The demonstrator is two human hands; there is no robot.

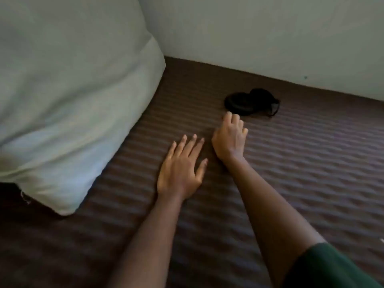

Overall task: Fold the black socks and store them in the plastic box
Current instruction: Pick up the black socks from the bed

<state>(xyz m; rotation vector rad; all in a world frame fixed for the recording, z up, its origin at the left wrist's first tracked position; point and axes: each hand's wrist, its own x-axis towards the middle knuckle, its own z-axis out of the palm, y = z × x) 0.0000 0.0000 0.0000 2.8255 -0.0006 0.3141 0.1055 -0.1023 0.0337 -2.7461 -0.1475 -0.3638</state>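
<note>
The black socks lie in a crumpled heap on the brown striped bed cover, close to the wall. My right hand is stretched out just short of them, fingers apart and empty, its fingertips a little below the heap. My left hand rests flat on the cover, palm down with fingers spread, nearer to me and to the left of the right hand. No plastic box is in view.
A large white pillow leans at the left and covers much of that side. A pale wall runs along the far edge of the bed. Striped cover stretches to the right.
</note>
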